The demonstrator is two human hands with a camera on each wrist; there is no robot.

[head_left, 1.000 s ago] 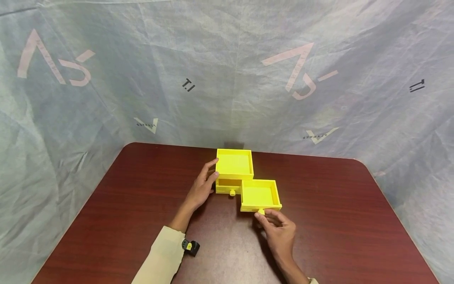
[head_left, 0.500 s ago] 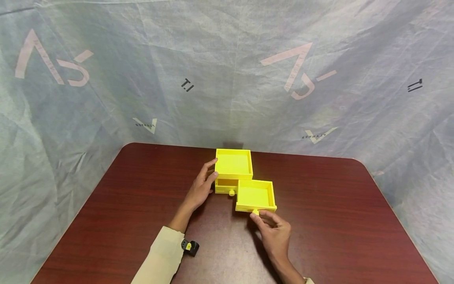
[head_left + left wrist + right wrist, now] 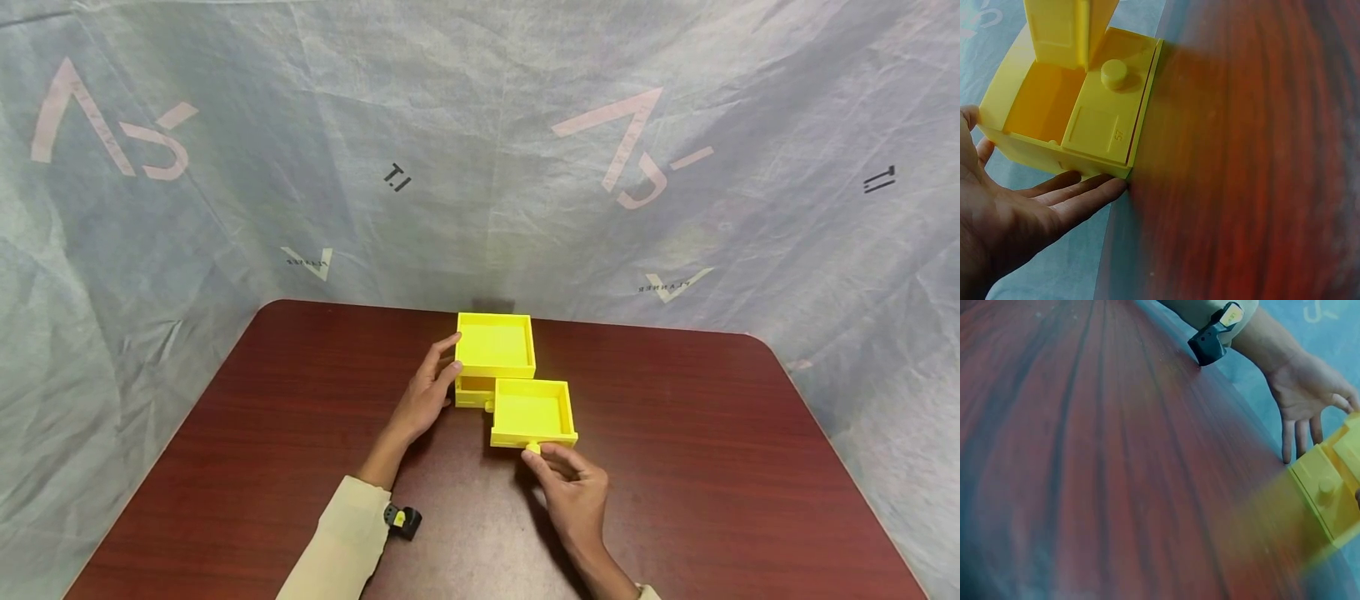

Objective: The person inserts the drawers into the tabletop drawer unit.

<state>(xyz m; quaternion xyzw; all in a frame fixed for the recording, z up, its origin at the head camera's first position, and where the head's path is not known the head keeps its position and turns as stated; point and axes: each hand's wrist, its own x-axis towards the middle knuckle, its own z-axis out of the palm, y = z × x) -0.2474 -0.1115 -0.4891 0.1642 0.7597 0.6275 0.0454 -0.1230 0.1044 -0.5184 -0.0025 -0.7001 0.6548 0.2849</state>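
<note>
A small yellow cabinet (image 3: 495, 346) with a recessed top stands on the table. Its upper bay is an open hole, while the lower drawer (image 3: 1097, 125), with a round knob, sits pushed in. My left hand (image 3: 422, 402) rests against the cabinet's left side, fingers nearly straight along the wall in the left wrist view (image 3: 1016, 219). In front of the bay, my right hand (image 3: 576, 500) pinches the knob of a loose yellow drawer (image 3: 531, 412) between thumb and fingers. That drawer holds nothing, and it overlaps the lower drawer's knob in the head view.
A dark red wood-grain table (image 3: 675, 450) extends around the cabinet. Grey printed cloth (image 3: 480, 167) hangs behind and at both sides, close to the cabinet's back. A black wrist camera (image 3: 403, 521) is strapped at the left sleeve.
My right hand has carried the loose drawer leftward, more nearly in line with the cabinet's upper bay. The left hand and the cabinet have stayed in place.
</note>
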